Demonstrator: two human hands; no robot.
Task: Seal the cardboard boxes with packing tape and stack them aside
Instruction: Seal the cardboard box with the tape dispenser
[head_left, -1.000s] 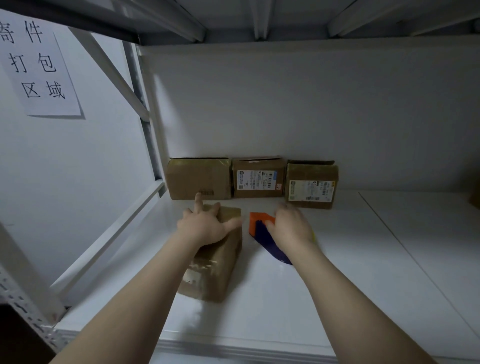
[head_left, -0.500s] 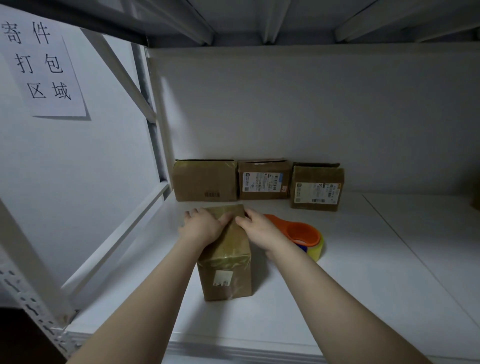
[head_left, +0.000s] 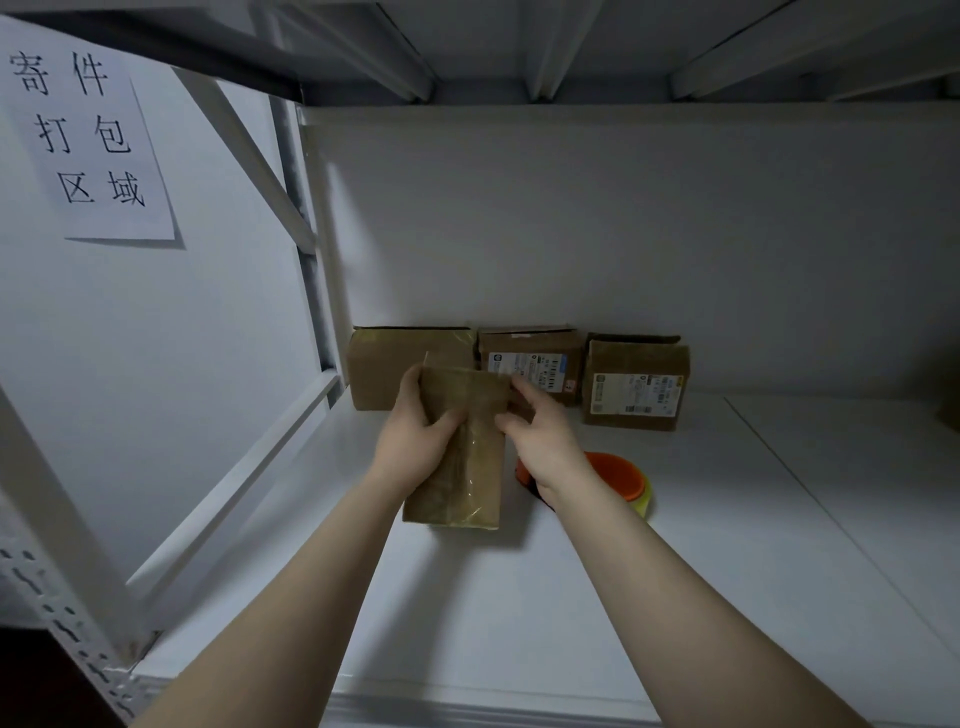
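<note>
Left grip (head_left: 415, 441) and right grip (head_left: 545, 441) clasp the taped box (head_left: 462, 478) by its sides, just before the row of three boxes (head_left: 540, 364) on the shelf (head_left: 571, 597). Sealing appears complete; stacking remains. The tape dispenser (head_left: 618, 478) lies before that row.

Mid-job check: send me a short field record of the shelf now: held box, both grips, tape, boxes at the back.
held box: taped, between both grips
left grip: curled round its left edge
right grip: curled round its right edge
tape dispenser: orange, on the shelf by the right wrist, untouched
back row: left box no label showing; middle box and right box labelled; against the wall
</note>
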